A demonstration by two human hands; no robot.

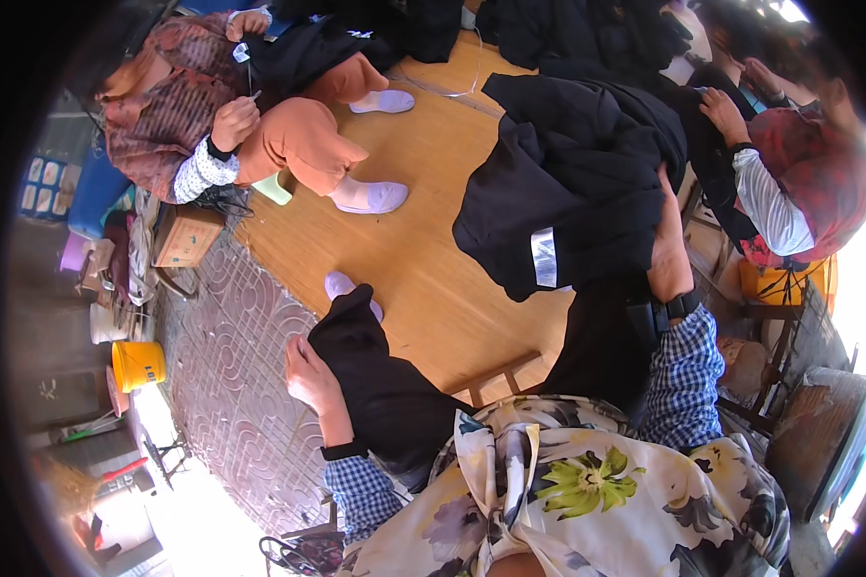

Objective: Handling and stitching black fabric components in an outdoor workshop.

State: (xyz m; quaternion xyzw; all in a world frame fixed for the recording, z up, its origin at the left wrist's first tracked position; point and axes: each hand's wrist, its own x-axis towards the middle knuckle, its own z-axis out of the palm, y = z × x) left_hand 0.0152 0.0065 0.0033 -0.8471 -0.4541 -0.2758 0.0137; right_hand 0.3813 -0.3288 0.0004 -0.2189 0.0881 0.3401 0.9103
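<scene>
A black garment (pixel 573 163) hangs in folds over my right knee, a white label (pixel 544 257) showing on its lower part. At its right edge, my right hand (pixel 666 226) grips the cloth, and folds cover most of the fingers. My left hand (pixel 311 377) is raised beside my left knee with its fingers pressed together. Anything pinched in it is too small to make out. Black trousers (pixel 385 389) cover my leg close to that hand, apart from the garment.
Across a tan board (pixel 452 226), a person in orange trousers (pixel 303 139) works on black cloth. Another person in a red vest (pixel 808 178) sits at right with more black cloth. A yellow bucket (pixel 139 365) and cardboard box (pixel 188 238) stand left; a wooden stool (pixel 789 433) is at right.
</scene>
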